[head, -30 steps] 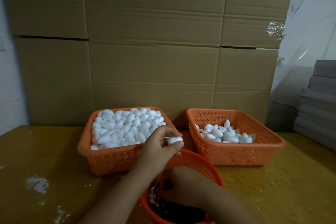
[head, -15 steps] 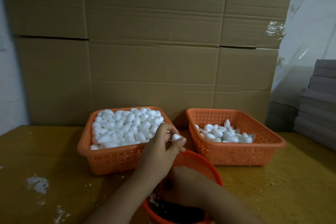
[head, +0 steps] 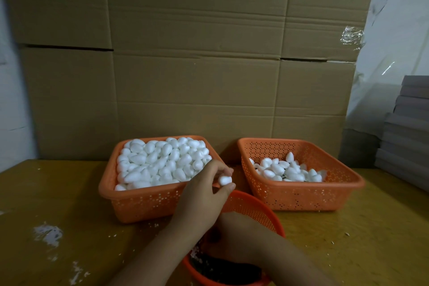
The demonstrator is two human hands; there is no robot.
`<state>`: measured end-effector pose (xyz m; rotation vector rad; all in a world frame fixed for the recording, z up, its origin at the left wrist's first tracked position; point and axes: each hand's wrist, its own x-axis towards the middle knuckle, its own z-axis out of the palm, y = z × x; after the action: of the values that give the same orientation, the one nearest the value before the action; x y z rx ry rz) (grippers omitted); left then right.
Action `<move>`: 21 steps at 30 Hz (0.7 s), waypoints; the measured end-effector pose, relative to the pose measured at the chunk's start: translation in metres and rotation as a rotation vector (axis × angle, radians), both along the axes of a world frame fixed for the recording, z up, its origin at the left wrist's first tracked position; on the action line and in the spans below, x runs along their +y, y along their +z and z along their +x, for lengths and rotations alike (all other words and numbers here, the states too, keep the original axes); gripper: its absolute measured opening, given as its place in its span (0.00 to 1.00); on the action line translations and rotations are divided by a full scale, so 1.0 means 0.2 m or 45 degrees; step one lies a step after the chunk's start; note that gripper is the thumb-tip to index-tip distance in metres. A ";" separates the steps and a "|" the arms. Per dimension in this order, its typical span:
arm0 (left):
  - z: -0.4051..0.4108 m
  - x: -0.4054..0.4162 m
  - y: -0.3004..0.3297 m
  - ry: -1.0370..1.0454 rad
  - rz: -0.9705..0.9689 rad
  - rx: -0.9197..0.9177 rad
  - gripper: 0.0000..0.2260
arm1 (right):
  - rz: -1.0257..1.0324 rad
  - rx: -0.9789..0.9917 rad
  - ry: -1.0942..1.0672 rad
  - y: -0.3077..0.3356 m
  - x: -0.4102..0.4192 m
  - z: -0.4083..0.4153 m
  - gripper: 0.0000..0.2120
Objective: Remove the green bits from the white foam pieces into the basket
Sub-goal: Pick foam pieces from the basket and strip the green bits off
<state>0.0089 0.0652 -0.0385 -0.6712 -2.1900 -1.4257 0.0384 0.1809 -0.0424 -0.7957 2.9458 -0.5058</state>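
Note:
My left hand (head: pixel 204 195) pinches one white foam piece (head: pixel 225 180) between thumb and fingertips, just over the near right corner of the left orange basket (head: pixel 139 204), which is heaped with white foam pieces (head: pixel 162 162). My right hand (head: pixel 234 237) reaches down into the round orange basket (head: pixel 257 211) at the front, over dark green bits (head: pixel 222 269); its fingers are hidden, so its hold cannot be told. The right orange basket (head: pixel 301 197) holds a smaller pile of foam pieces (head: pixel 285 170) with some green showing.
Stacked cardboard boxes (head: pixel 197 65) form a wall right behind the baskets. Grey flat boxes (head: pixel 406 127) are piled at the far right. White foam crumbs (head: pixel 47 233) lie scattered on the yellow-brown wooden table (head: pixel 58 193).
My left hand has turned the foam piece in its fingertips and shifted it slightly toward the left basket. My right hand has stayed inside the round basket.

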 end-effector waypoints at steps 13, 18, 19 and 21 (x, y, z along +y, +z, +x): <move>-0.01 0.02 -0.01 -0.113 0.078 0.006 0.10 | 0.004 0.003 0.018 -0.01 -0.01 0.00 0.15; 0.00 0.01 0.01 -0.146 0.116 -0.052 0.09 | 0.022 0.049 0.011 0.00 0.00 0.01 0.14; 0.00 0.01 0.01 -0.150 0.121 -0.064 0.12 | 0.050 0.077 0.008 0.00 0.00 0.01 0.15; 0.01 0.00 0.03 -0.155 0.160 -0.097 0.17 | 0.101 0.124 -0.003 -0.01 0.00 0.01 0.16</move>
<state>0.0107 0.0648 -0.0328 -0.7274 -2.1264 -1.6603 0.0411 0.1800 -0.0441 -0.8310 3.0336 -0.3579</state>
